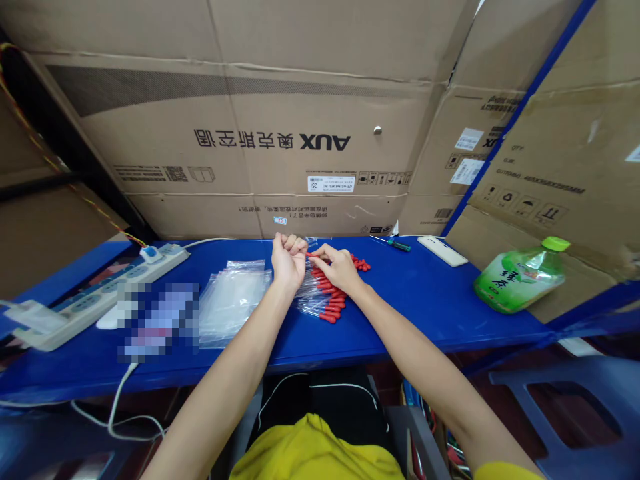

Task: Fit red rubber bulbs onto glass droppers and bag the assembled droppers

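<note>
My left hand [288, 261] is raised over the blue table, palm toward me and fingers curled in. Close on its right, my right hand [341, 268] pinches a thin red-ended piece [312, 255] between thumb and fingers. That piece reaches across to the fingers of my left hand; what those fingers grip is hidden. Below both hands lies a row of thin, clear-shafted pieces with red ends [330, 308], the red ends pointing right. More red ends show beyond my right hand. A stack of clear plastic bags [233, 300] lies left of my left forearm.
A power strip [113, 283] and a blurred-out phone-like item [163, 320] with a white cable are at left. Toward the back right lie a green-handled screwdriver [397, 245] and a white flat case [443, 251]. A green drink bottle [520, 277] leans near the cardboard wall [280, 100].
</note>
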`<state>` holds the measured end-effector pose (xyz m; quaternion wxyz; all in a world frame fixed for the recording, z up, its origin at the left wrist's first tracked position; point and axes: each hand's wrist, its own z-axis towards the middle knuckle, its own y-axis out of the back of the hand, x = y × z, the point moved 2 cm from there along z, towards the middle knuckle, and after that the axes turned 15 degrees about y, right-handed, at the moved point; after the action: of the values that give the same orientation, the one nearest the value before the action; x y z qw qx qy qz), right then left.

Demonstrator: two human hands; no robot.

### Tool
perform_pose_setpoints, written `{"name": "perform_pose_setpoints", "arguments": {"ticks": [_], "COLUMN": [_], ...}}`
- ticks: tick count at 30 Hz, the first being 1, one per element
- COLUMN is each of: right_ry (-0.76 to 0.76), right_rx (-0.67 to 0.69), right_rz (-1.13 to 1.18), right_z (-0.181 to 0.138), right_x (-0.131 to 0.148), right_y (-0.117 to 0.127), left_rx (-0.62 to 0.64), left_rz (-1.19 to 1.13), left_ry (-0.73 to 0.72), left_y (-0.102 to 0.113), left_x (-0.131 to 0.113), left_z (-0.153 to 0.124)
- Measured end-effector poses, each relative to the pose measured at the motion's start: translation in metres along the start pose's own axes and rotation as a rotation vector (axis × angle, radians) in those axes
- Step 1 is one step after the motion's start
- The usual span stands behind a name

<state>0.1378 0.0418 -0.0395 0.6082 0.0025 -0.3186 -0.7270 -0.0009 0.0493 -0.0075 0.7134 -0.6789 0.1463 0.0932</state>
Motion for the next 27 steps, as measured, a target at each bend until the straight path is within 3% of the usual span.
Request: {"name": "perform_pose_setpoints", "arguments": {"ticks": [11,22,27], "right_ry": [0.022,0.136,0.105], "right_rx": [0.025,0.184,0.183], "right_rz": [-0.075,-0.325,-0.279], "right_z": [-0.001,0.002,0.004], "right_x": [0.002,0.010,0.012], "right_y": [0.002,0.007,0.007], "left_rx": [0.002,0.022,-0.022], "left_rz": [0.078,0.047,0.079], "left_ry": [-0.011,-0.005,-0.015], "left_y": [-0.002,-0.001,-0.002], "left_x": [0.003,0.007,0.006], "left_z": [-0.003,-0.003,-0.003]}}
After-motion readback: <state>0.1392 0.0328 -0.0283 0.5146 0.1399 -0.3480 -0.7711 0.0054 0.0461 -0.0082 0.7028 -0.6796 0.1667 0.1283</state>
